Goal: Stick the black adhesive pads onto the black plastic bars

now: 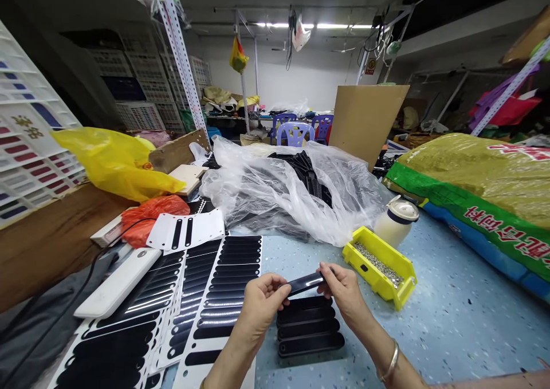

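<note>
A glossy black strip with rounded ends [306, 283] is stretched between my two hands. My left hand [265, 298] pinches its left end between thumb and fingers, while my right hand [341, 290] grips the right end. Just below, several similar black pieces [310, 327] lie side by side in a block on the blue speckled table [455, 314]. To the left are white backing sheets [253, 372] carrying rows of black rounded strips [230, 297]. A yellow bin [380, 266] holding many small metal parts [378, 263] stands beyond my right hand.
A large clear plastic bag [266, 188] of black pieces spreads across the back. Behind the bin stands a cream lidded jug [394, 223]. A green and yellow sack [481, 177] lies right. At left are a white long device [118, 283], an orange bag [150, 220] and a yellow bag [116, 162].
</note>
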Action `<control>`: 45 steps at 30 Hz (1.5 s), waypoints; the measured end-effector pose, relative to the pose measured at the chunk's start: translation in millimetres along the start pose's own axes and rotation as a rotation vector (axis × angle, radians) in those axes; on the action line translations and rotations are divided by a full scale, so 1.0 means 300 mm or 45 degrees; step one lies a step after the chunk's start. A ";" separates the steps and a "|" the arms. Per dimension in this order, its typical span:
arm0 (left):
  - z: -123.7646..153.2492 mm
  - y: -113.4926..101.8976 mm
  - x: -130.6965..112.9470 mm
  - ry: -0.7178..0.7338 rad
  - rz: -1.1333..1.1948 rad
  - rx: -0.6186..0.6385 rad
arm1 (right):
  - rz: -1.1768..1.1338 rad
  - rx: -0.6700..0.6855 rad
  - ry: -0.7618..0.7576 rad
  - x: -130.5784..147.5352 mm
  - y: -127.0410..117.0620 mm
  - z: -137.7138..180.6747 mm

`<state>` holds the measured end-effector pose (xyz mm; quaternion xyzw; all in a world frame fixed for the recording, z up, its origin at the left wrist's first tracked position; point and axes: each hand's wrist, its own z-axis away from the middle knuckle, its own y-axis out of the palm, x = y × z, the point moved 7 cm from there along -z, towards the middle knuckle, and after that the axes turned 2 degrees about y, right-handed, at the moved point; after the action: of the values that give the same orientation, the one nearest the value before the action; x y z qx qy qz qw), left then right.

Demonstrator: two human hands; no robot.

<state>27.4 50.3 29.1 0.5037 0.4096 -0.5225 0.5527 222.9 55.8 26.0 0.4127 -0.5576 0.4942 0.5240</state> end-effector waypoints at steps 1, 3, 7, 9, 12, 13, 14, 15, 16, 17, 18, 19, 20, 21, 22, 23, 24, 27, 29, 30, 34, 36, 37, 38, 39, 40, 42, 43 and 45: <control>-0.010 0.000 0.002 0.012 -0.045 -0.016 | 0.082 0.011 -0.023 0.001 -0.001 -0.003; -0.026 0.005 0.010 0.012 -0.062 -0.003 | 0.234 0.050 -0.069 0.002 -0.002 -0.009; -0.036 0.012 0.018 -0.023 0.017 0.047 | 0.396 0.105 -0.160 0.003 -0.009 -0.020; -0.037 0.010 0.012 -0.020 -0.018 0.043 | 0.439 0.118 -0.211 0.016 -0.014 -0.024; -0.038 0.013 -0.010 0.044 -0.144 0.045 | 0.494 0.152 -0.310 0.061 -0.007 -0.029; -0.039 0.016 -0.019 0.073 -0.180 0.055 | 0.509 0.184 -0.348 0.080 0.003 -0.030; -0.039 0.021 -0.028 0.104 -0.209 0.068 | 0.525 0.230 -0.380 0.098 0.018 -0.030; -0.039 0.026 -0.037 0.139 -0.234 0.080 | 0.542 0.287 -0.394 0.110 0.038 -0.032; -0.039 0.029 -0.046 0.172 -0.254 0.089 | 0.554 0.357 -0.382 0.115 0.060 -0.034; -0.040 0.031 -0.053 0.198 -0.261 0.090 | 0.566 0.429 -0.350 0.114 0.085 -0.037; -0.041 0.030 -0.059 0.214 -0.253 0.084 | 0.577 0.482 -0.312 0.109 0.107 -0.040; -0.042 0.028 -0.063 0.218 -0.232 0.077 | 0.593 0.505 -0.288 0.103 0.125 -0.044; -0.044 0.027 -0.065 0.213 -0.201 0.073 | 0.614 0.499 -0.284 0.098 0.139 -0.049; -0.047 0.026 -0.064 0.202 -0.168 0.077 | 0.641 0.474 -0.298 0.095 0.149 -0.055; -0.049 0.027 -0.063 0.191 -0.142 0.088 | 0.672 0.434 -0.323 0.092 0.154 -0.063; -0.053 0.028 -0.060 0.184 -0.131 0.099 | 0.704 0.389 -0.347 0.088 0.155 -0.073; -0.057 0.028 -0.055 0.178 -0.140 0.105 | 0.728 0.352 -0.357 0.081 0.152 -0.084; -0.077 0.014 -0.023 0.146 -0.224 0.076 | 0.740 0.274 -0.325 0.055 0.109 -0.125; -0.094 -0.001 0.010 0.117 -0.287 0.050 | 0.748 0.247 -0.301 0.038 0.061 -0.145; -0.102 -0.008 0.027 0.105 -0.316 0.042 | 0.761 0.247 -0.289 0.027 0.039 -0.149; -0.120 -0.023 0.069 0.118 -0.506 0.039 | 0.843 0.336 -0.242 -0.029 -0.004 -0.123; -0.116 -0.020 0.062 0.177 -0.642 0.053 | 0.873 0.374 -0.231 -0.053 -0.005 -0.103; -0.113 -0.018 0.052 0.212 -0.710 0.061 | 0.888 0.383 -0.228 -0.061 -0.005 -0.097; -0.109 -0.018 0.040 0.244 -0.771 0.069 | 0.907 0.381 -0.226 -0.066 -0.007 -0.094; -0.106 -0.020 0.026 0.270 -0.825 0.077 | 0.929 0.368 -0.226 -0.068 -0.011 -0.094; -0.104 -0.026 0.011 0.288 -0.869 0.082 | 0.953 0.346 -0.229 -0.066 -0.019 -0.096; -0.105 -0.048 -0.016 0.305 -0.928 0.081 | 0.998 0.286 -0.250 -0.050 -0.037 -0.101; -0.107 -0.063 -0.027 0.309 -0.943 0.077 | 1.014 0.256 -0.268 -0.038 -0.045 -0.102; -0.108 -0.091 -0.037 0.302 -0.940 0.066 | 1.028 0.221 -0.319 -0.011 -0.048 -0.094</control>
<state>1.3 85.5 31.4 0.3930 0.6110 -0.6346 0.2635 242.4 80.8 23.5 0.2605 -0.6900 0.6508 0.1802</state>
